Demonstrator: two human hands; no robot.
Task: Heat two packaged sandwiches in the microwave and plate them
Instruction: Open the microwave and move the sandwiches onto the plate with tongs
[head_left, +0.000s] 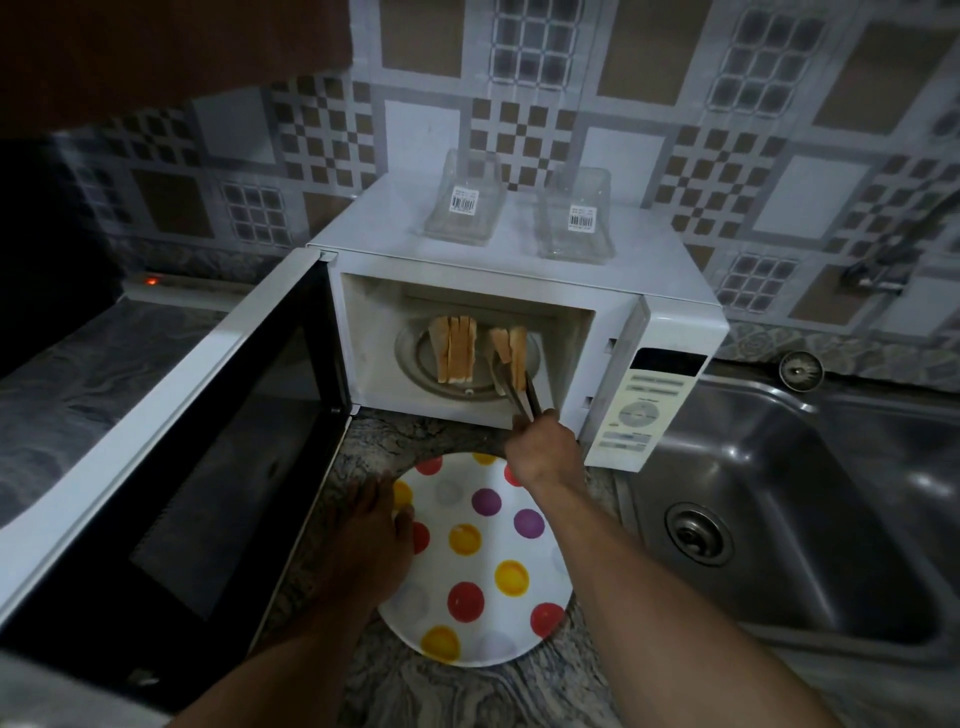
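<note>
You've got no legible txt here. The left clear plastic sandwich pack (457, 231) on top of the white microwave (384, 244) carries a white barcode sticker (464, 200). The right clear plastic sandwich pack (574, 245) has a second white barcode sticker (583, 216). Bars show, but print & digits are too small to read. The microwave's cream control panel (644, 410) has btn markings, all blurred.

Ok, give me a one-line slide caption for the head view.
Right hand holds tongs around the right-hand sandwich in the open microwave while the left hand rests on a polka-dot plate.
</note>
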